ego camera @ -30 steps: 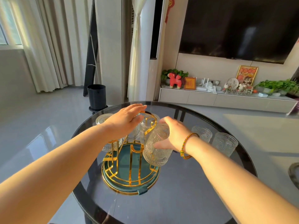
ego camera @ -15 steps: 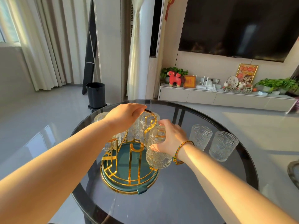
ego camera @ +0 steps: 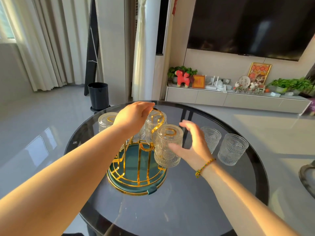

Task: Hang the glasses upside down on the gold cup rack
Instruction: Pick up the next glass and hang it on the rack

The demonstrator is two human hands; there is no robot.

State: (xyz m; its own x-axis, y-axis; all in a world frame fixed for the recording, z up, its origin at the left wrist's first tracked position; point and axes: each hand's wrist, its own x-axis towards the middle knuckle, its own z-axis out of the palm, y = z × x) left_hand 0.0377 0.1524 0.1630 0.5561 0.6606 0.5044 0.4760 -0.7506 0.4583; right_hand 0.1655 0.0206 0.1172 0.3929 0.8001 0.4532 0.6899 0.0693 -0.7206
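glass let go on the near prong, two still waiting

the nearest glass [ego camera: 167, 145] now hangs upside down on the gold cup rack [ego camera: 136, 167], base up, with a gold loop showing through its bottom. half a second ago the right hand [ego camera: 190, 147] was wrapped around it; now that hand sits just beside it on the right, fingers spread and apart, and only the thumb looks close enough to brush the wall, though i cannot tell if it touches. so the glass seems to be carried by the rack alone, and this one counts as hung.

the left hand [ego camera: 133, 118] has stayed at the top of the rack, fingers curled together at the gold handle [ego camera: 158, 114], apparently steadying the frame. more inverted glasses hang behind it: one at the back [ego camera: 153, 121] and one on the far left [ego camera: 106, 120], with at least one more partly hidden under the left wrist.

to the right, two upright glasses stand on the dark round glass table [ego camera: 187, 210], one nearer the rack [ego camera: 210, 138] and one further out [ego camera: 232, 151], close together and well clear of the rack. my guess is that they are what remains, and the freed right hand is well placed to reach the nearer one.
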